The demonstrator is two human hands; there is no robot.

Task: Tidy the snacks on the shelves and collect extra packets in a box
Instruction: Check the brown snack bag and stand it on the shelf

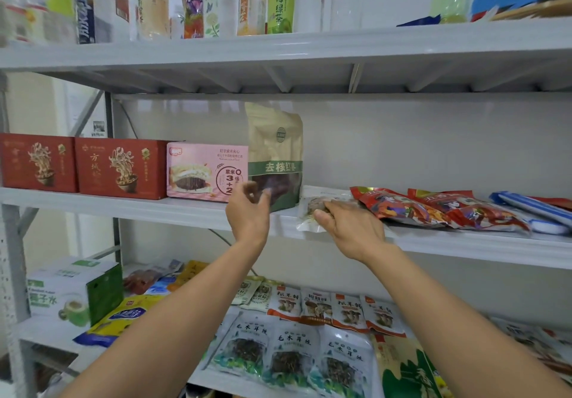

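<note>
Bare arms (173, 320) reach up. Left hand (247, 215), fingers loosely curled and empty, hangs by the tall date pouch (275, 156) — a bump could tip it. Right hand (353, 230) grips the clear snack packet (309, 210) at the edge of the middle shelf (123, 208) — it could slip off.

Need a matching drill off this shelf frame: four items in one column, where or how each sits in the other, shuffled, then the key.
Things
1. pink box
2. kraft pouch
3. clear packet
4. green tea bottle

Places and states
A. upright on the top shelf
B. lying flat on the middle shelf, right hand gripping it
C. standing upright on the middle shelf
D. on the middle shelf, right beside a red box

Pairs: 1-D, 2-C, 3-B, 4-A
</note>
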